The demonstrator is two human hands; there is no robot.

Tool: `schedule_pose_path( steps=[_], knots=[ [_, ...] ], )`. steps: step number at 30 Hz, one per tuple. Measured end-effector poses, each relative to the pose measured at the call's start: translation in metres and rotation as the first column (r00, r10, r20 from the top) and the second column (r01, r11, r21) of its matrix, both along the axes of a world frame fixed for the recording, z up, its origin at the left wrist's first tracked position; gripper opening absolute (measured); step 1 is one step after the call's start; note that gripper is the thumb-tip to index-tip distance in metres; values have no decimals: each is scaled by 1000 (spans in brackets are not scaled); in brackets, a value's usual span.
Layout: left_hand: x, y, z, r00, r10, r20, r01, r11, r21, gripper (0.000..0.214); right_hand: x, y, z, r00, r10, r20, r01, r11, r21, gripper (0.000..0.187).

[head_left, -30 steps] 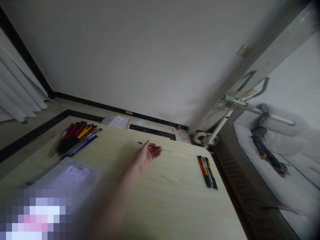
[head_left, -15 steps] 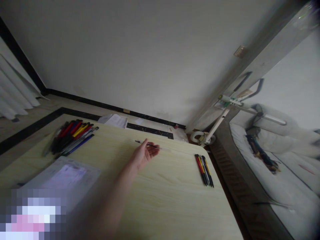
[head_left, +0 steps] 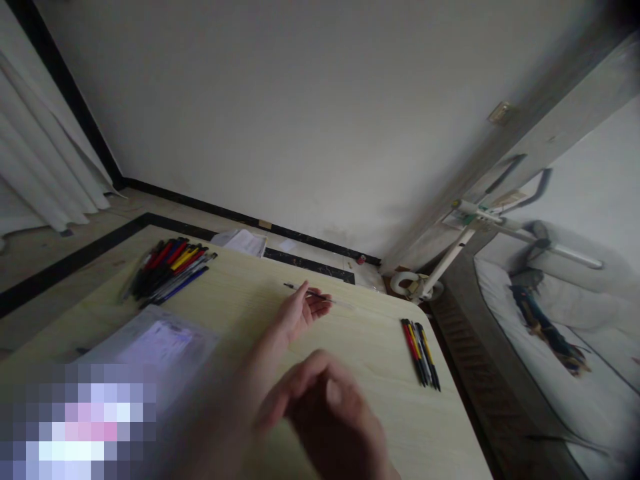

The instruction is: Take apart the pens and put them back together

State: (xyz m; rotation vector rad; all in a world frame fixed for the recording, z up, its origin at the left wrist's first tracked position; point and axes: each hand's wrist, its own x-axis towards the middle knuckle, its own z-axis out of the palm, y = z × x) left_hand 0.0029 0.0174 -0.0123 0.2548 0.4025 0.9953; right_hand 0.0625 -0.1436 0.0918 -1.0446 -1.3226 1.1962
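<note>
My left hand [head_left: 303, 312] reaches out over the pale wooden table [head_left: 370, 413], its fingers closed around a slim pen [head_left: 315, 294]. This pen lies crosswise in the hand, with a dark tip to the left and a clear end to the right. Closer to the camera, my right hand [head_left: 330, 407] is blurred and curved, thumb and fingers apart, with nothing visible in it. A small row of pens [head_left: 421, 355], red, yellow, grey and black, lies to the right. On the left is a large bunch of mixed pens [head_left: 170, 267].
A translucent plastic sheet or bag [head_left: 200, 340] with a pale printed patch lies front left, partly pixelated. Beyond the far edge, papers [head_left: 245, 243] sit low by the wall. A white-framed exercise machine [head_left: 445, 267] and a grey sofa [head_left: 500, 293] stand right.
My right hand has come into view from the bottom. My left hand still holds the pen. The view has shifted slightly, so the scene sits further right.
</note>
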Motion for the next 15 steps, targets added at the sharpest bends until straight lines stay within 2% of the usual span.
schedule_pose_path(
  steps=[2,4,6,8,10,13,15],
  knots=[
    [0,-1,1,1000,17,-1,-17,1000,-6,26,21,29,-3,993,-118,19,116,990,85,20],
    [0,-1,2,1000,24,-11,-25,1000,-14,27,45,54,-10,922,-361,141,328,920,214,13],
    [1,-1,1,1000,18,-18,-18,1000,-17,27,67,72,-20,819,-511,260,419,843,338,14],
    [1,-1,0,1000,12,-19,-12,1000,-14,27,80,86,-33,755,-537,375,390,829,401,17],
    [1,-1,-1,1000,19,-17,-19,1000,-2,26,85,95,-46,733,-517,441,340,841,421,21],
    [1,-1,-1,1000,18,-14,-18,1000,2,25,85,104,-64,755,-474,453,308,866,394,25],
    [1,-1,1,1000,7,-22,-8,1000,-15,26,85,107,-74,784,-486,387,368,865,342,28]
  ],
)
